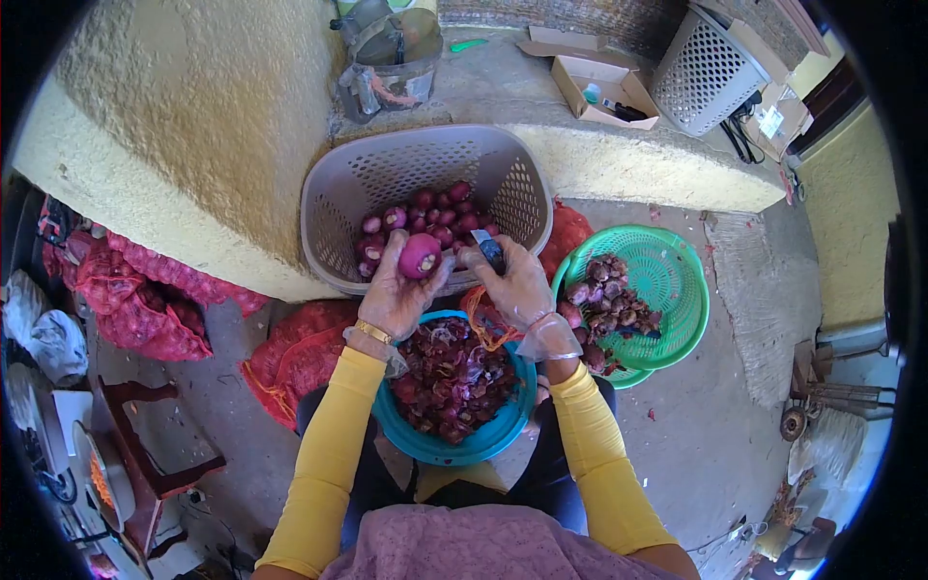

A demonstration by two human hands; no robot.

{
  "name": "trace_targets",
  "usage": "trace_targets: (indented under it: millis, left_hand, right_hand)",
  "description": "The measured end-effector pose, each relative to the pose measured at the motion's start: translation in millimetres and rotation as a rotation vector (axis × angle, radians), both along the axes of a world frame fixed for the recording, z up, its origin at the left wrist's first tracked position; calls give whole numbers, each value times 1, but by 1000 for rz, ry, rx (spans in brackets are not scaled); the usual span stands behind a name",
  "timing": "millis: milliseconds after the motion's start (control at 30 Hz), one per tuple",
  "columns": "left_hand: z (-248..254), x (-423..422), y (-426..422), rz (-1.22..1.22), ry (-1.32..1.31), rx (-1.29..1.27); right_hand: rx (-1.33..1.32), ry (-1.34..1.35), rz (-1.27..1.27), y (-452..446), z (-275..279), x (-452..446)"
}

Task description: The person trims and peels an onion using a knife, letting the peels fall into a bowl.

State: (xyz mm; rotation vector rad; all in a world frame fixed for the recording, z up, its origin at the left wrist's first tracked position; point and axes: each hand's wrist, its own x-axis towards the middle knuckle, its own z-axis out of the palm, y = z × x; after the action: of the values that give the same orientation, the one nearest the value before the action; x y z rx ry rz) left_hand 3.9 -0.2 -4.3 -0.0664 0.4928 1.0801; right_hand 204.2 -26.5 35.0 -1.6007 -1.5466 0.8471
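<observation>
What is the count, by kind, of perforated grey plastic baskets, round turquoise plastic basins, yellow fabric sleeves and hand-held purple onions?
Perforated grey plastic baskets: 2
Round turquoise plastic basin: 1
Yellow fabric sleeves: 2
Hand-held purple onion: 1
Total: 6

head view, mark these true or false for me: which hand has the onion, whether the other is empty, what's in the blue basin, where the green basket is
1. The left hand holds an onion. True.
2. The right hand is empty. False: the right hand holds a small dark tool.
3. The blue basin contains dark red skins. True.
4. The green basket is left of the basin. False: the green basket is on its right.
</observation>
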Motion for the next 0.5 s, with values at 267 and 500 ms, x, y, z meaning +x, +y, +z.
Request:
trace_targets:
  millis: [267, 500]
  left_hand:
    - [-29, -17, 9, -105, -62, -14]
    - [-29, -13, 8, 8, -27, -68]
  right_hand:
    - [-147, 80, 54, -7, 6, 1]
    - [-325, -134, 254, -13, 18, 15]
